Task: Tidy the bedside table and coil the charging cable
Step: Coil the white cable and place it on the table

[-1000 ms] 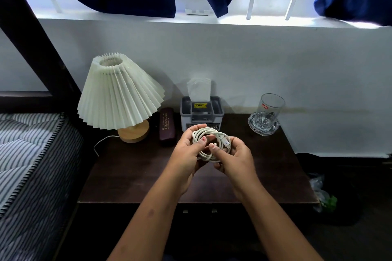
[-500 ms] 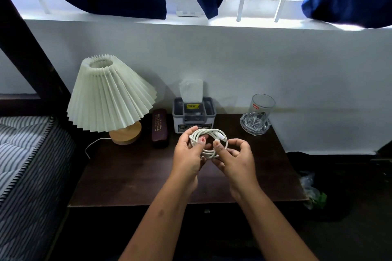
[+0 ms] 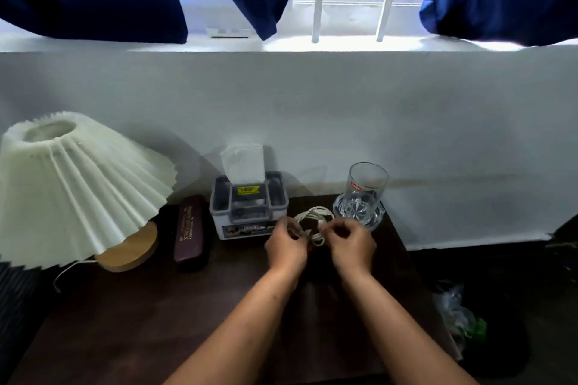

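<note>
Dark bedside table (image 3: 140, 322) fills the lower frame — near its far edge the coiled charging cable (image 3: 312, 216) lies between tissue box (image 3: 248, 209) and drinking glass (image 3: 366, 191). Left hand (image 3: 286, 245) and right hand (image 3: 352, 244) pinch its near rim from either side — equally close.

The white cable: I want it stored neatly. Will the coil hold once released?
Likely floppy: the white cable sits in loose, uneven loops that may spring open. Probably light: the left hand and right hand just pinch it.
</note>
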The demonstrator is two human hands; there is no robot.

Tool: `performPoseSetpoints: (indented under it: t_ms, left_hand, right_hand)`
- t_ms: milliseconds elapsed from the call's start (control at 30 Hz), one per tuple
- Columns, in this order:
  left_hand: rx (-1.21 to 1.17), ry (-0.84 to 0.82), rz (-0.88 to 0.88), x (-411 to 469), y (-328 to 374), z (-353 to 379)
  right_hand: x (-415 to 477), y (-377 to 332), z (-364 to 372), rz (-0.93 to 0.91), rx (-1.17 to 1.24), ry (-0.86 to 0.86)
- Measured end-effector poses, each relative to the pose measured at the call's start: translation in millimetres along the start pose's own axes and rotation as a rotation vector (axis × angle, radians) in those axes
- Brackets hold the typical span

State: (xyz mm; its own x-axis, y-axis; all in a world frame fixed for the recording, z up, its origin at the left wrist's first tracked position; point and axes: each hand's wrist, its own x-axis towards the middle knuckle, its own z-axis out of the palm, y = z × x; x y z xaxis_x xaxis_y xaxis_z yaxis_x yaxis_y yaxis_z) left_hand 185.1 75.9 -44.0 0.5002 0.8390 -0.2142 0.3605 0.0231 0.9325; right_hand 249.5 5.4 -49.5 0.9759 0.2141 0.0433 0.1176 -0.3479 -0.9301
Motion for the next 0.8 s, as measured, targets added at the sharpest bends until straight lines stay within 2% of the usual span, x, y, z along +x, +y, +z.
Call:
performPoseSetpoints:
  t_ms: [100, 200, 300, 400, 500, 600, 800]
  left_hand:
    - [0.133, -0.019, 0.068, 19.9, -11.6, 12.3]
    - [0.281, -0.065, 0.237, 26.7, -23.0, 20.2]
    - [0.409, -0.065, 0.332, 28.5, -28.1, 22.6]
    - [0.441, -0.044, 0.371, 27.2, -28.3, 22.6]
    - [0.409, -0.011, 0.400, 22.1, -30.9, 20.3]
    - [0.392, -0.011, 0.421, 19.9, -35.2, 16.2]
    - [0.551, -0.177, 0.422, 28.4, -34.6, 10.5]
  right_hand:
    - [13.0, 12.1, 10.0, -0.109, -0.089, -0.062]
    - [17.4, 25.2, 11.0, -0.155, -0.187, -0.120]
    - [12.1, 35.5, 6.0, -0.270, -0.298, -0.231]
    - [-1.3, 45.0, 3.3, -0.363, -0.480, -0.366]
    - [-6.3, 50.9, 5.2, -0.465, -0.597, -0.382]
    - [-1.8, 48.4, 10.5, -0.483, -0.661, -0.404]
    - [10.9, 42.8, 20.7, -0.470, -0.802, -0.455]
